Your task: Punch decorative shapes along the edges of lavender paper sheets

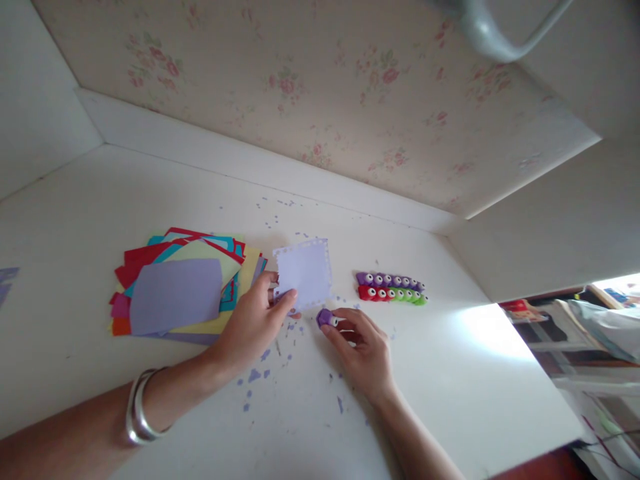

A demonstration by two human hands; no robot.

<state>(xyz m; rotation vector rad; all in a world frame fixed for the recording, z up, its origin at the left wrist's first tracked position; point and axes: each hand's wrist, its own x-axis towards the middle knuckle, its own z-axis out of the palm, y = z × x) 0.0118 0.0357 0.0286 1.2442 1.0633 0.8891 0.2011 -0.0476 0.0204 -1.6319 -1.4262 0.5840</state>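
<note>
A square of pale lilac paper point(304, 275), its edges punched with small cut-outs, is pinched between the thumb and fingers of my left hand point(265, 307). My right hand point(363, 343) grips a small purple craft punch point(326, 319) with a white button, just below the paper's lower right corner and apart from it. Tiny lilac paper bits point(257, 375) lie scattered under and around both hands. To the right of the paper stand two rows of similar punches, a purple row point(393, 281) behind a red and green row point(390, 294).
A fanned stack of coloured paper sheets point(175, 297) lies left of my left hand. The white tabletop point(200, 427) meets a floral-papered wall point(287, 87) at the back. Shelves with assorted items point(575, 333) stand beyond the table's right edge.
</note>
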